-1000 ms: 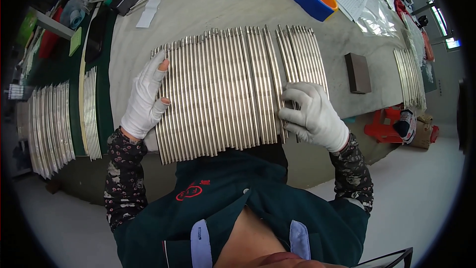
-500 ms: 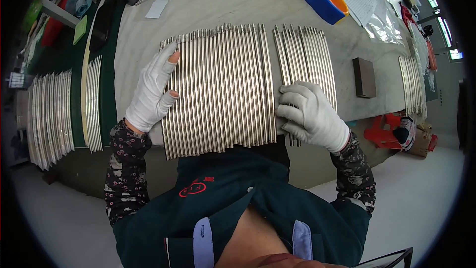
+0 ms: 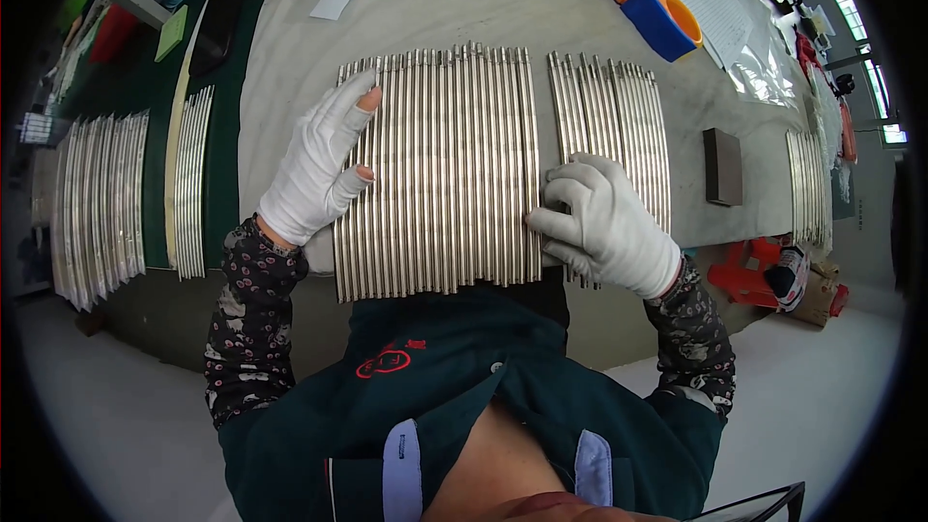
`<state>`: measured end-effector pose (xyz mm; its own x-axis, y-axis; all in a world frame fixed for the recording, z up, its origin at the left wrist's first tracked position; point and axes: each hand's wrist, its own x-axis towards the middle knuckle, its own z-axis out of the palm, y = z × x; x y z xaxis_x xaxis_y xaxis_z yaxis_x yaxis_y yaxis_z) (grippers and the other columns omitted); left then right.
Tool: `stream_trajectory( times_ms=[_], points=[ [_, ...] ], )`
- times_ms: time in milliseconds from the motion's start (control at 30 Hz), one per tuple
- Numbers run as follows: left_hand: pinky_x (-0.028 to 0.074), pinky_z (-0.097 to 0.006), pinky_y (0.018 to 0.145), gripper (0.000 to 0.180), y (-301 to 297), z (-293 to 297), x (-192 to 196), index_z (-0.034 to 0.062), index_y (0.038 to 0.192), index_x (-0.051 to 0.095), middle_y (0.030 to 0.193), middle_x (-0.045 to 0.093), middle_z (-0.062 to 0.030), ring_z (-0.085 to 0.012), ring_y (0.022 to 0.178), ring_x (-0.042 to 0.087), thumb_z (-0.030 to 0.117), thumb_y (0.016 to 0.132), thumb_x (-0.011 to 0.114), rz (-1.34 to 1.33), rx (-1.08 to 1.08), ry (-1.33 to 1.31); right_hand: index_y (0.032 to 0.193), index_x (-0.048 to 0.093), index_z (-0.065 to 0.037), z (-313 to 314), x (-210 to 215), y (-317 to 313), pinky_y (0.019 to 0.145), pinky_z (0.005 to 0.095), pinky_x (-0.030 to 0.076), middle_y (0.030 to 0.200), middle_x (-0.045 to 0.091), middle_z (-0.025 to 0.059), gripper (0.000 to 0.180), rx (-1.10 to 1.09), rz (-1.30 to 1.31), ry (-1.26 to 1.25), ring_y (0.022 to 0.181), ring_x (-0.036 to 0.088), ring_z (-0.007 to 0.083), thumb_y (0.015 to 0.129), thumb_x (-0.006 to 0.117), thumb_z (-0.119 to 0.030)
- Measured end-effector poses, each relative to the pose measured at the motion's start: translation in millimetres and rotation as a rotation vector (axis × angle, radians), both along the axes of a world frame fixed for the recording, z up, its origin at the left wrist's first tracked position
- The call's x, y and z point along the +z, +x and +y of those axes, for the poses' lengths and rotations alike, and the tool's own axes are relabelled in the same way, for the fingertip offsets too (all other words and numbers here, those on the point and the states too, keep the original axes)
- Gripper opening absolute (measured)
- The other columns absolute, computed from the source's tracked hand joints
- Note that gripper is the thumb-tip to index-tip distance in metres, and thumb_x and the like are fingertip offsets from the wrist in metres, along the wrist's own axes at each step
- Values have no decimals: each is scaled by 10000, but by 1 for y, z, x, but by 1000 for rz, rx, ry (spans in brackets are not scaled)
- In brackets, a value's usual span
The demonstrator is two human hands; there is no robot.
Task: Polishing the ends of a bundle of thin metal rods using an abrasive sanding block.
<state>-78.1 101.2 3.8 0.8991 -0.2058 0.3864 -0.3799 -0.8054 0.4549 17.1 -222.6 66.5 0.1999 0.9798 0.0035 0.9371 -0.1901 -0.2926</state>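
Note:
A wide row of slim silver metal rods [image 3: 445,184] lies side by side on the table in front of me. My left hand [image 3: 317,159], in a white glove with bare thumb and index tips, rests along the row's left edge, fingers stretched out and thumb apart. A narrower group of similar rods [image 3: 628,116] lies to the right, across a small gap. Over its near part is my white-gloved right hand [image 3: 609,227], fingers bent and apart. Its index fingertip touches the wide row's right edge. The rods beneath that hand are partly hidden; it grips none visibly.
A dark brown block [image 3: 722,167] and an orange-and-blue ring-shaped thing [image 3: 657,14] stand to the right. More rods [image 3: 807,188] lie at the far right. Wrapped rods [image 3: 101,203] and a small rod group [image 3: 193,184] lie left. Beyond the table's right edge is a red stool [image 3: 742,275].
The whole view has shifted and turned slightly. My right index finger has stretched left to the wide row's edge. My left hand keeps its place against the rods.

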Motion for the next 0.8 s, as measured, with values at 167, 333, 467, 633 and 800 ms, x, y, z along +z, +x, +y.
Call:
stream_trajectory(
  times_ms=[167, 333, 467, 633, 800],
  points=[
    [291, -465, 1088, 741, -1, 1, -2, 93, 1460, 318, 1418, 378, -244, -395, 1292, 401, 625, 945, 280, -6, 0, 10, 984, 610, -119, 5, 1, -4, 992, 463, 383, 1078, 549, 77, 327, 34, -57, 96, 1136, 510, 280, 706, 696, -267],
    [291, -472, 1090, 734, -3, 2, -2, 115, 1460, 325, 1405, 396, -238, -392, 1290, 402, 633, 943, 266, -22, 12, -3, 939, 606, -109, 15, 1, -8, 975, 437, 397, 1083, 559, 83, 309, 38, -76, 37, 1121, 516, 268, 698, 691, -282],
    [291, -472, 1091, 740, -4, 1, -1, 109, 1452, 338, 1404, 400, -231, -393, 1289, 402, 639, 940, 265, -24, 15, -15, 964, 605, -113, 19, 3, -8, 980, 438, 396, 1055, 575, 69, 332, 69, -71, 129, 1108, 528, 262, 692, 699, -278],
    [296, -471, 1087, 756, -3, 1, -1, 85, 1440, 349, 1403, 400, -233, -400, 1285, 403, 644, 939, 263, -35, 11, -25, 952, 614, -105, 26, 3, -11, 982, 440, 396, 1054, 575, 69, 319, 57, -69, 91, 1121, 521, 256, 693, 705, -266],
    [302, -468, 1080, 764, -4, 1, 2, 84, 1439, 348, 1400, 399, -238, -413, 1276, 408, 651, 936, 261, -37, 7, -21, 963, 618, -103, 31, 4, -13, 983, 440, 395, 1055, 564, 72, 318, 64, -91, 88, 1123, 517, 254, 700, 701, -259]
  ],
)
